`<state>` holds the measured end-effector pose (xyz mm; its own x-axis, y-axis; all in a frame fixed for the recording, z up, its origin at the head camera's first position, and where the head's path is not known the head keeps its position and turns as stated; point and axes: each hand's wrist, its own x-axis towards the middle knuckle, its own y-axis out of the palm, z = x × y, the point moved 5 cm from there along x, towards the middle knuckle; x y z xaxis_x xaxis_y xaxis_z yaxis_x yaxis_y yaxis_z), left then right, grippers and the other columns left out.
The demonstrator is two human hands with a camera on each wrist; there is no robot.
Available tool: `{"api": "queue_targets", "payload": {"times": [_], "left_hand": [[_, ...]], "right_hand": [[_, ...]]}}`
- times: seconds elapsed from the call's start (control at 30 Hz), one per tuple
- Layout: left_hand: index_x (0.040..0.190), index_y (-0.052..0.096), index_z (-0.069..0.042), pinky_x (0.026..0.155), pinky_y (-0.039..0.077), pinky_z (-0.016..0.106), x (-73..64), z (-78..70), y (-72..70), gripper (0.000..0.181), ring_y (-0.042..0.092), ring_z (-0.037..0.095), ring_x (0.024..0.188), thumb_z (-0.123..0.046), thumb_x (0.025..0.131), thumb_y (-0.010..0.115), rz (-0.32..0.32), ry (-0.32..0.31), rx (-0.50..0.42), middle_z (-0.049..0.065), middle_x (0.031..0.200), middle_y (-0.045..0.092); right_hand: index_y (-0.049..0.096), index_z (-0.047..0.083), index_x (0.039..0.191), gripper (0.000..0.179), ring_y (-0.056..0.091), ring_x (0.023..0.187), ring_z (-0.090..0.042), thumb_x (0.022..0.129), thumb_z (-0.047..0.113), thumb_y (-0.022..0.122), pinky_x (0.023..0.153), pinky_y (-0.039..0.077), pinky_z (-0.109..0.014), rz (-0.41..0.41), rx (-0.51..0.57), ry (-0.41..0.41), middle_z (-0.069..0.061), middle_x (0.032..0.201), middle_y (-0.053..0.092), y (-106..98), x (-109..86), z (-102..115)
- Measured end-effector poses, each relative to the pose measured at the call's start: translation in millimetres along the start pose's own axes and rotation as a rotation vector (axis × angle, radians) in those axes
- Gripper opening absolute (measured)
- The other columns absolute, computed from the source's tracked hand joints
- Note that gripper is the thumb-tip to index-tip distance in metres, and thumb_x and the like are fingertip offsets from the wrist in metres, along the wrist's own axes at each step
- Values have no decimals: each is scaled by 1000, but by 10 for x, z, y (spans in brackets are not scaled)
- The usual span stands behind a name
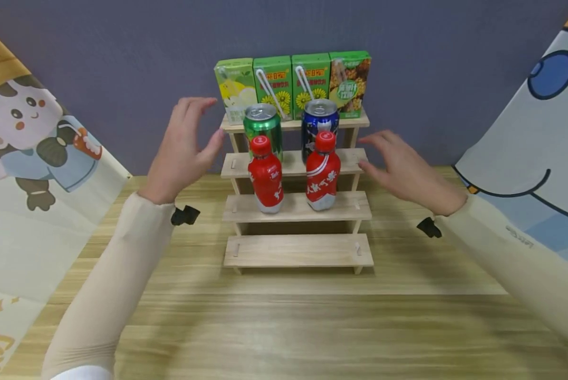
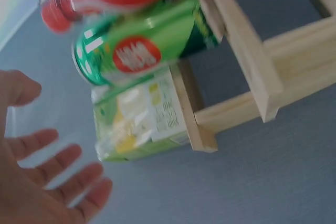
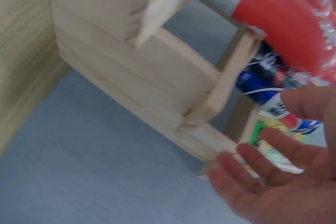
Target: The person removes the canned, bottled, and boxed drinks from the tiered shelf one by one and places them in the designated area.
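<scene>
On either side of a stepped wooden rack (image 1: pixel 299 251) my two hands are raised, holding nothing. My left hand (image 1: pixel 181 145) is beside the leftmost juice box (image 1: pixel 236 87), fingers spread; the left wrist view shows a gap between them. The right hand (image 1: pixel 404 166) is near the right end of the second step from the top, fingers loosely bent. Several juice boxes, among them a green one (image 1: pixel 350 84), line the top step. Below them stand a green can (image 1: pixel 263 129) and a blue can (image 1: pixel 319 124). Two red bottles (image 1: pixel 267 177) (image 1: pixel 324 174) stand on the step beneath.
The rack stands on a wood-grain table (image 1: pixel 284 332) against a dark blue-grey wall (image 1: pixel 160 47). Cartoon-printed panels flank it on the left (image 1: pixel 37 221) and the right (image 1: pixel 511 126).
</scene>
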<state>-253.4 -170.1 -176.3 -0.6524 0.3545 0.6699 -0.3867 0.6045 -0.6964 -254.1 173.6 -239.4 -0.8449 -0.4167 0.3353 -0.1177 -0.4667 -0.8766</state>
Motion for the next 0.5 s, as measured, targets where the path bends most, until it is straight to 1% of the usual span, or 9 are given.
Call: {"api": "queue_targets", "payload": {"times": [0.07,0.13,0.23,0.33,0.43,0.5], "left_hand": [[133,48,-3,95,38,36,104,67,4,44,44,23,115,-21,93,56,-5,-19,-33,11,128,47],[134,47,-7,93,41,35,199,144,27,45,45,20,115,-23,94,56,1,-66,-64,7,129,46],[137,45,-11,92,42,33,323,257,85,46,45,17,115,-26,94,55,1,-131,-87,2,132,45],[140,43,-14,91,43,32,438,342,129,49,45,16,114,-28,95,54,-9,-181,-87,0,134,43],[142,40,-16,92,43,30,554,391,144,51,44,15,115,-29,95,54,-18,-209,-67,-1,136,40],[143,38,-18,92,42,28,628,411,152,52,43,14,116,-31,95,53,-10,-231,-55,-3,138,38]], "right_hand": [[52,0,129,39,49,111,-36,95,17,57,88,40,-53,-30,27,-11,-20,123,50,23,40,-49],[55,0,125,33,51,106,-34,94,12,58,86,41,-51,-50,52,-12,-18,117,52,52,80,-106],[58,-1,123,30,51,105,-34,93,7,58,86,42,-50,-45,92,7,-17,114,53,103,129,-197],[59,-1,120,28,51,106,-35,92,4,57,89,41,-51,-28,116,35,-17,114,54,161,152,-291],[62,0,116,25,52,105,-33,93,4,56,87,42,-50,-10,128,71,-15,112,54,210,143,-358],[64,2,114,22,53,104,-32,94,7,55,84,43,-49,2,146,91,-12,112,54,235,128,-383]]}}
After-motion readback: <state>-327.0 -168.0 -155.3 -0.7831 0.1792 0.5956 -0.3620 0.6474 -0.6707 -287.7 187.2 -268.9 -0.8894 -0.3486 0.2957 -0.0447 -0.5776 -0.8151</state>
